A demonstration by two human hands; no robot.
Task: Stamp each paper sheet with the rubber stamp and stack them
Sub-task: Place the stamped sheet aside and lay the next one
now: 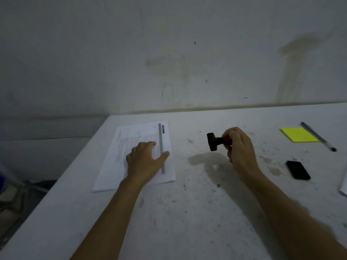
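White table (187, 212): scuffed, stained surface set against a marked white wall (169, 53). Yellow sticky-note pad (298, 135): far right, lying flat. Pen (317, 136): just beside the pad's right edge, laid diagonally. Black phone (298, 170): nearer, face down or dark, apart from the pad.

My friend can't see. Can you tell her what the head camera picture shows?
The right hand holds a stamp sideways above the table, while the left hand lies flat on the papers. Farther right lie a yellow notepad, a pen and a phone.
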